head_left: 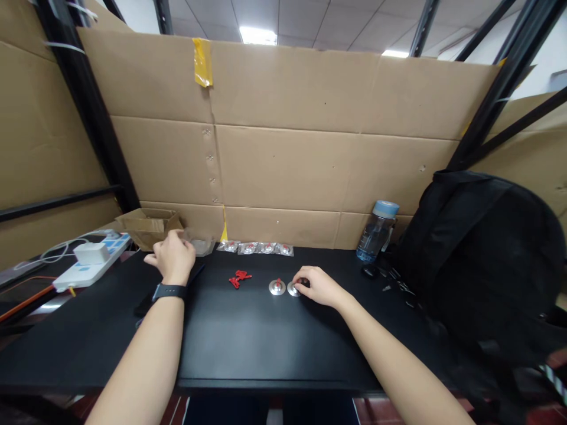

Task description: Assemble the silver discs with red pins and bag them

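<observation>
Your right hand [321,287] pinches the right silver disc [291,289] on the black table [266,339], with the left silver disc [277,288] just to its left, while your left hand [174,258], whose grip I cannot tell, is farther, near the cardboard box [140,237].

Two shiny silver discs [275,290] side by side on the black counter [266,342]

One lies flat, a red piece [279,283] standing at its centre; the second disc [291,290], just beside it, is partly hidden by the right hand's fingers [307,272]; more red pieces [240,275] lie in a loose cluster to the left
</observation>
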